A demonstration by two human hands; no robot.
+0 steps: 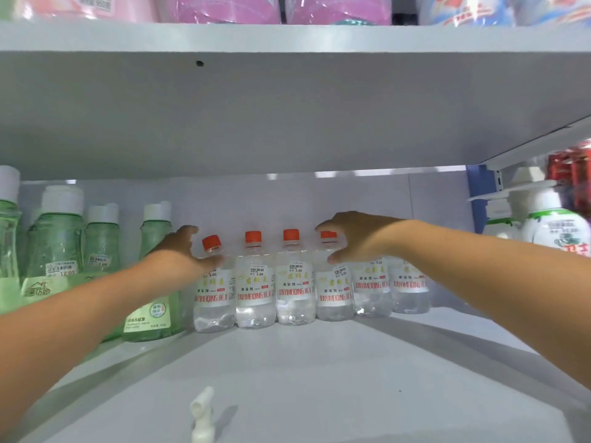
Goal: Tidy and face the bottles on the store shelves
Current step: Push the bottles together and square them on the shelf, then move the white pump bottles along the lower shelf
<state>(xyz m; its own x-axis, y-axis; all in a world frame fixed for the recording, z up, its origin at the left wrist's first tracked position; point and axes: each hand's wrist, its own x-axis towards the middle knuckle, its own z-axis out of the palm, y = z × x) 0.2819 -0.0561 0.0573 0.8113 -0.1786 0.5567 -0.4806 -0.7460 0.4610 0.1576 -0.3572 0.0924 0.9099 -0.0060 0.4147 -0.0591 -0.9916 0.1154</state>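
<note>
Green translucent bottles [57, 244] with white flip caps stand at the far left of the shelf [303, 378], one behind another, and a shorter green bottle [153, 302] with a pale label stands just right of them. The left hand [184, 251] reaches in past that bottle with its fingers curved against the side of the leftmost clear bottle [213, 292], thumb lying across the shoulder above the label; it cups the bottle rather than closing fully round it.

Six clear bottles with white labels and red lettering stand in a row at the back of the shelf, close together, labels facing outward. The first four show red caps; the leftmost one leans slightly. The second clear bottle [255, 282] and the third clear bottle [294, 279] stand upright and untouched between the two hands.

The right hand [355, 238] comes over the top of the fourth clear bottle [334, 289], fingers arched round its cap and neck, thumb pressing the shoulder. Two more clear bottles [390, 286] sit behind the right wrist, their caps hidden by the arm.

At the far right a white bottle [553, 228] with a green and red label stands on a neighbouring shelf. Pink packets [224, 8] lie on the upper shelf. A small white plastic piece [201, 414] shows at the bottom edge.
</note>
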